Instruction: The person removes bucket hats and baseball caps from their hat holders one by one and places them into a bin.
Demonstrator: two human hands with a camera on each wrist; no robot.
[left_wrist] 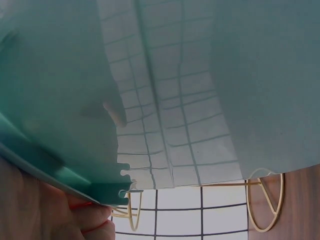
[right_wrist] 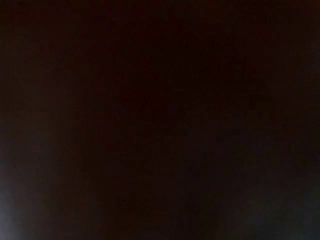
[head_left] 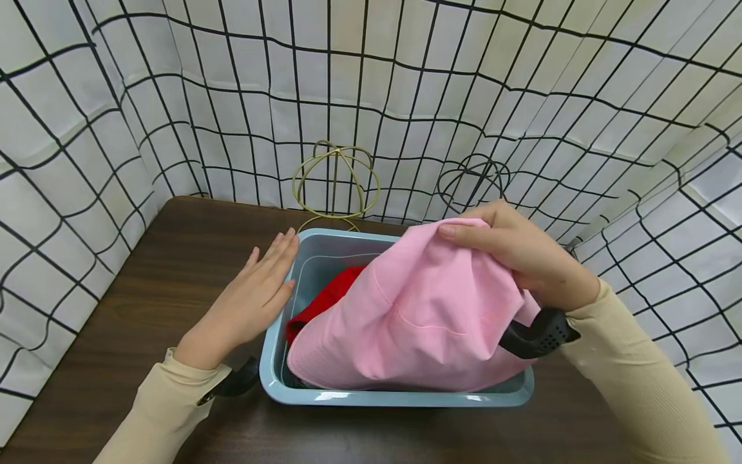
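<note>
A light blue plastic basin (head_left: 397, 399) stands on the table. My right hand (head_left: 516, 248) pinches a pink cloth item (head_left: 406, 316) between thumb and fingers, lifting its top into a peak. The cloth has stitched seam lines, and its lower part lies in the basin. A red cloth item (head_left: 333, 293) shows partly beneath it. My left hand (head_left: 249, 296) lies along the basin's left rim with straight fingers. In the left wrist view the basin wall (left_wrist: 270, 90) fills most of the picture, with fingers (left_wrist: 92, 217) at lower left. The right wrist view is almost black.
Under everything is a dark brown wooden table (head_left: 156, 290). Behind the basin stand a gold wire stand (head_left: 335, 180) and a black wire stand (head_left: 474, 183). Black wire grid panels (head_left: 295, 103) with white backing enclose the back and sides.
</note>
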